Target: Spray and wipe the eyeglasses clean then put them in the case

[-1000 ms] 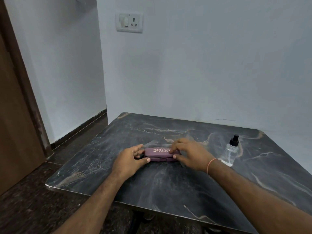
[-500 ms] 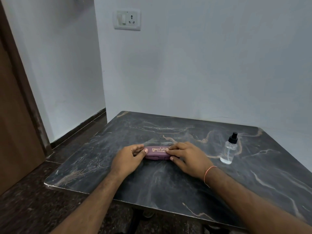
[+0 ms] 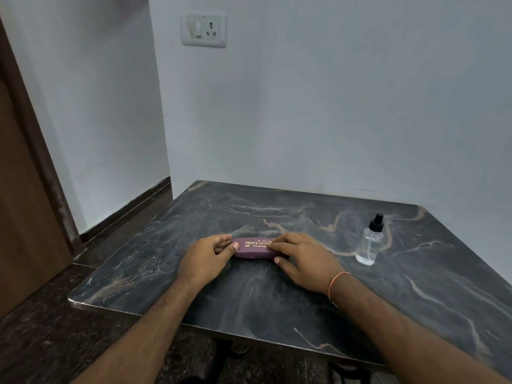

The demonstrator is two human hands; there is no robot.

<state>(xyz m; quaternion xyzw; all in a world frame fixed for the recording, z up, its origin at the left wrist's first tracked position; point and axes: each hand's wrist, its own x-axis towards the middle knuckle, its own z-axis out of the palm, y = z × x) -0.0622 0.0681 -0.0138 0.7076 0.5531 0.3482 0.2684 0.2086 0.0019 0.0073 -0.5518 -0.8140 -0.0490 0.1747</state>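
Observation:
A maroon eyeglass case (image 3: 253,248) with gold lettering lies closed on the dark marble table (image 3: 277,295), near its middle. My left hand (image 3: 206,259) grips the case's left end, thumb on the front edge. My right hand (image 3: 302,259) covers the right end, fingers flat on the lid and thumb at the front. No eyeglasses or cloth are visible. A small clear spray bottle (image 3: 370,242) with a black cap stands upright to the right of my right hand, apart from it.
The table stands against a pale wall with a switch and socket plate (image 3: 203,29) above. A brown door (image 3: 25,189) and dark floor lie to the left. Bare tabletop stretches in front of and behind the case.
The case's lid, slightly ajar a second ago, now sits flat and closed under my hands. My hands have stayed at its two ends.

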